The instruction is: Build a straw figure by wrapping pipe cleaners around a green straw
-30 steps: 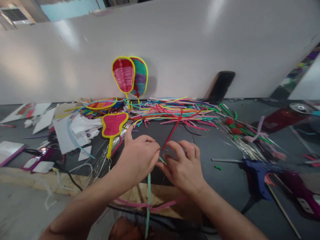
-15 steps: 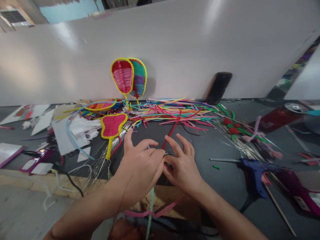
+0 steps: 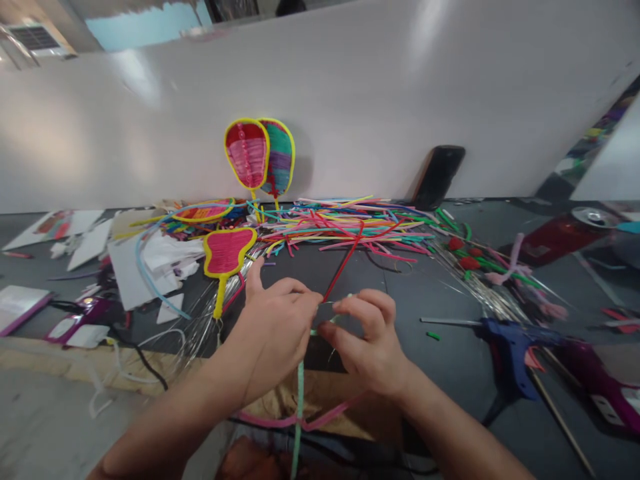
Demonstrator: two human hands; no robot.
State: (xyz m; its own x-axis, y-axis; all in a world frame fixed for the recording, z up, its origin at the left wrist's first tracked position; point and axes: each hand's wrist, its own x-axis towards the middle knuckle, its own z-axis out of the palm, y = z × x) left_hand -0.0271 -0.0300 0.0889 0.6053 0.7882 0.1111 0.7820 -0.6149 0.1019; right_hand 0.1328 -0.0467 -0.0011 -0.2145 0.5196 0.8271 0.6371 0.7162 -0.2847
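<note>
My left hand [image 3: 280, 320] pinches a pale green pipe cleaner [image 3: 300, 393], which hangs down below it, crossing a pink pipe cleaner [image 3: 275, 421]. My right hand [image 3: 373, 333] is close beside it with curled fingers, thumb and index around a bend of the same green strip. A thin wire curves between the two hands; its ends are hard to make out. Just beyond my fingertips, a red pipe cleaner [image 3: 345, 267] reaches back to the pile of coloured pipe cleaners [image 3: 345, 227]. My fingers hide the exact grip.
Left of my hands lies a pink, yellow-edged fan shape [image 3: 230, 253] on metal wires. Two more fans [image 3: 247, 153] lean on the white board [image 3: 350, 100], as does a phone [image 3: 440, 177]. A blue glue gun [image 3: 510, 347] and a red can [image 3: 565, 237] are at the right.
My right hand has turned slightly and its fingers have curled inward, showing more of the wire and green strip. My left hand has shifted slightly left.
</note>
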